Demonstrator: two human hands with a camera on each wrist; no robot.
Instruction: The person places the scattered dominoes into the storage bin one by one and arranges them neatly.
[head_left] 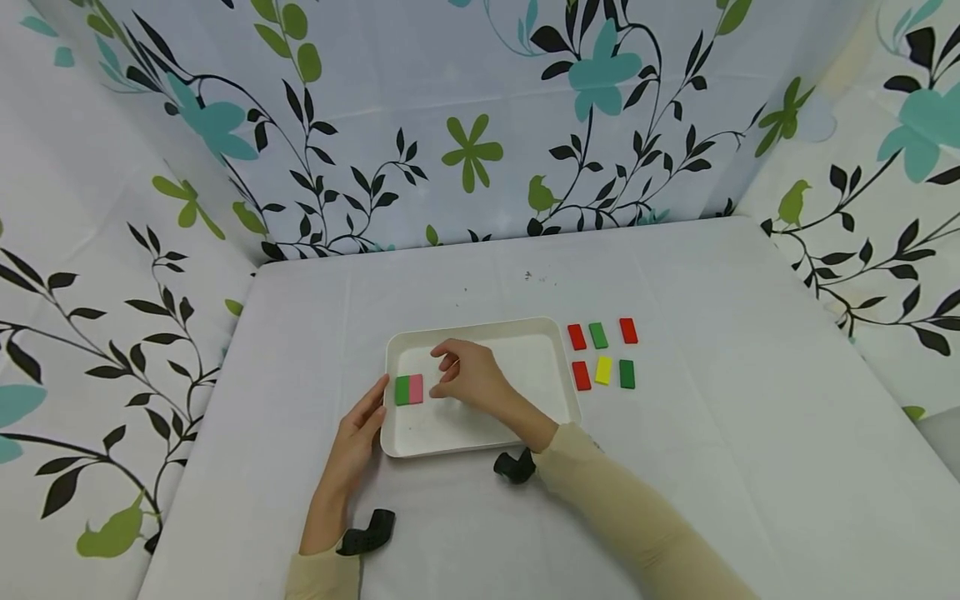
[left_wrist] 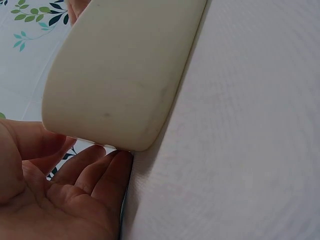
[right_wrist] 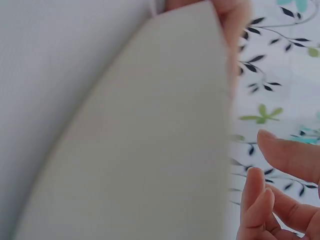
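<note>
A shallow white tray (head_left: 480, 442) lies on the table. Toward its left end, a small green rectangular piece (head_left: 402, 390) and a pink one (head_left: 416, 388) lie side by side, edges meeting. My right hand (head_left: 476, 377) hovers over the tray just right of the pink piece, fingers bent loosely. In the right wrist view a gap shows between its thumb (right_wrist: 290, 156) and fingers, with nothing held. At the tray's left end, my left hand (head_left: 358, 437) touches the outer wall; the left wrist view shows its fingers (left_wrist: 107, 180) against that wall and the thumb near the rim.
Right of the tray, two rows of small rectangular pieces lie on the white cloth: red (head_left: 577, 337), green (head_left: 597, 335) and red behind; red (head_left: 581, 376), yellow (head_left: 603, 370) and green (head_left: 627, 374) in front. A patterned curtain (head_left: 420, 100) surrounds the table. Black wrist devices (head_left: 367, 533) sit below the hands.
</note>
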